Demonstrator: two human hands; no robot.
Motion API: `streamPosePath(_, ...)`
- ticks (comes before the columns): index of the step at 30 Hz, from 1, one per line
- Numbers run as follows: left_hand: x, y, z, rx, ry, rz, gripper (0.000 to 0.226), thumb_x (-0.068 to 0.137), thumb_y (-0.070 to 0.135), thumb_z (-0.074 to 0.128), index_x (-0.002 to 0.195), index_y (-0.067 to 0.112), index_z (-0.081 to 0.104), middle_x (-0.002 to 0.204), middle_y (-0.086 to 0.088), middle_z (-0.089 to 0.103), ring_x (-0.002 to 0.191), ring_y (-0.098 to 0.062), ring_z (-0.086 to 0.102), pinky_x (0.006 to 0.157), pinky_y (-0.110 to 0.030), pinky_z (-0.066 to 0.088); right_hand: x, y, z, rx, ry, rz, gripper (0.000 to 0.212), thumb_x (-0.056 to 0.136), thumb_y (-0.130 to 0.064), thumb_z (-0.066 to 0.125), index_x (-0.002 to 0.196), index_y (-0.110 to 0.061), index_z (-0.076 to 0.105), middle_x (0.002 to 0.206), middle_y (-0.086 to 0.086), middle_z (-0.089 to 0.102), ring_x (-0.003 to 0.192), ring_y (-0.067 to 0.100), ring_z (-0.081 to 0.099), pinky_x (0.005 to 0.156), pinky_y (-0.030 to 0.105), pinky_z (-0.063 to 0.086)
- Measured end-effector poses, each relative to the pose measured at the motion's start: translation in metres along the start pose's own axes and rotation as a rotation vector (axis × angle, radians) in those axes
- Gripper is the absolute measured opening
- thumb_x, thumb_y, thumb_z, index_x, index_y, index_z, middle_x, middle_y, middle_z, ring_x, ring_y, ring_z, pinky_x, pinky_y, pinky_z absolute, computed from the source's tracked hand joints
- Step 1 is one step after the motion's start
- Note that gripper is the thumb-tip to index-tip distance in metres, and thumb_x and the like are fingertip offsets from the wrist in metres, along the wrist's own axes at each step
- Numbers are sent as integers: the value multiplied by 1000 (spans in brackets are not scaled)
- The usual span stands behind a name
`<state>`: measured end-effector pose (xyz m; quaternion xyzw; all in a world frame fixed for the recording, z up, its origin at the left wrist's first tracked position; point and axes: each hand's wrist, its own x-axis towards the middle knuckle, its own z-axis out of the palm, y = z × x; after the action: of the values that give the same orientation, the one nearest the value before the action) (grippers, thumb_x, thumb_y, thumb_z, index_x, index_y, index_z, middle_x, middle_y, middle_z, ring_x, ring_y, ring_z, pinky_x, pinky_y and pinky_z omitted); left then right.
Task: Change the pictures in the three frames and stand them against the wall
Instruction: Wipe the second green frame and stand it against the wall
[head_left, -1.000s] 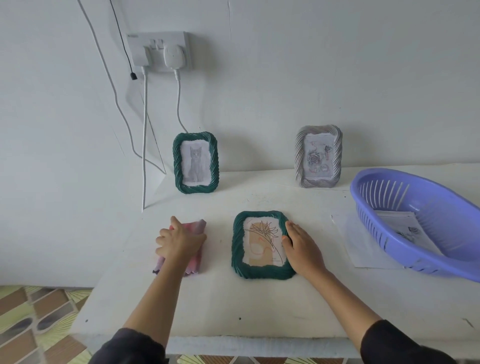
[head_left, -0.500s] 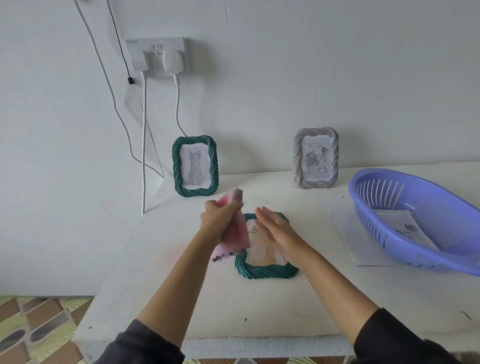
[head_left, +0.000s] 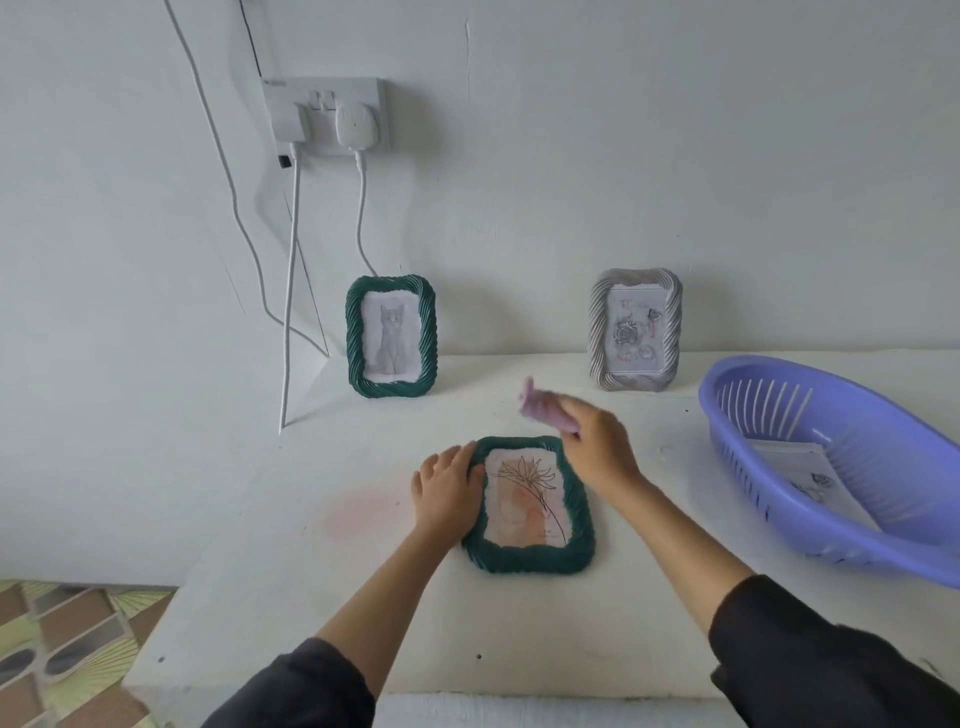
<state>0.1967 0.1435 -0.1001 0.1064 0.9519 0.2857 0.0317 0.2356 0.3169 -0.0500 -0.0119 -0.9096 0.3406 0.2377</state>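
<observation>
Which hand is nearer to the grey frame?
Right. The right hand, gripping a pink cloth, is front-left of the grey frame; the left hand is farther left.

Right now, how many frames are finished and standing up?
Two look done: the green cat frame and the grey frame stand against the wall. In hand: the green flower frame lies flat on the table, the left hand resting on its edge, while the right hand holds a pink cloth nearby. Left: stand that frame up at the wall.

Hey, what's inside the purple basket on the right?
A printed paper sheet lies in the purple basket. Its near edge is hidden behind the basket's front wall, so anything else down there can't be seen.
</observation>
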Motion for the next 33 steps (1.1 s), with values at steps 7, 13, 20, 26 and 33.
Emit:
streamPosePath(7,3,-7,13,127,50,31,45,100,34,20,144,35,29,150,10,35,141,-22,23,116,-40,15,-26,14,45,-242,-437,-186,55,88,7,41,135,-22,48,145,-1,44,139,15,30,114,24,15)
streamPosePath(13,4,-7,12,124,42,28,45,99,35,23,144,35,29,150,10,35,142,-21,22,116,-42,12,-41,35,3,-190,-672,-307,65,77,14,35,120,-27,62,139,-12,50,133,0,32,106,6,4)
streamPosePath(20,4,-8,13,135,48,21,44,99,35,25,143,37,30,149,11,37,141,-21,24,116,-41,15,-42,20,21,-228,-563,-383,37,92,-7,42,117,-24,64,137,-8,53,128,3,36,110,10,-5)
streamPosePath(26,2,-7,11,141,56,31,44,99,36,24,143,37,30,149,12,38,142,-22,23,115,-41,13,-25,51,-16,-269,-586,-311,51,86,9,46,118,-27,63,137,-13,51,132,7,39,103,14,18)
streamPosePath(33,2,-7,12,150,59,24,43,99,36,25,142,38,31,148,13,39,141,-21,25,115,-39,14,-35,46,-5,-189,-708,-332,36,92,-3,47,118,-22,63,139,-10,50,134,6,33,110,19,11)
